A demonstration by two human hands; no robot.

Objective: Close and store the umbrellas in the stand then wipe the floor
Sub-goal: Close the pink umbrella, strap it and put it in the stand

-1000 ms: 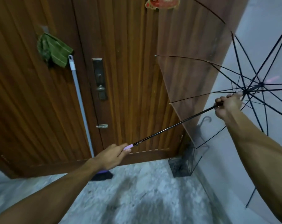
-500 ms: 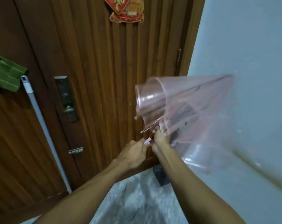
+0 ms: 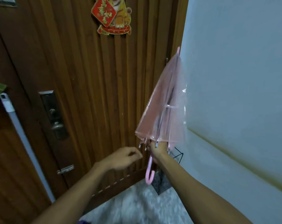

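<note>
Umbrella, pink and see-through, is standing tip-up at the right of the scene, in front of the seam where the wooden door meets the pale wall. Its canopy is folded down but hanging loose and flared, not yet strapped. The right hand is gripping the shaft just under the rib tips, fingers curled round it, with the pink hooked handle dangling below the wrist. The left hand is hovering just beside it, fingers loosely curled and holding nothing.

Judging by the thin plastic and slim ribs, the umbrella is likely light, and one hand is carrying it with ease. The shaft and handle are the stiff parts and the sound places to hold; the film looks soft, possibly slick, and the ribs could bend if squeezed. Gathering the canopy gently with the free hand would probably be needed before storing.

Low and just behind the right forearm, a black wire stand is sitting in the corner on the grey speckled floor. At the far left, a mop handle is leaning against the door.
</note>
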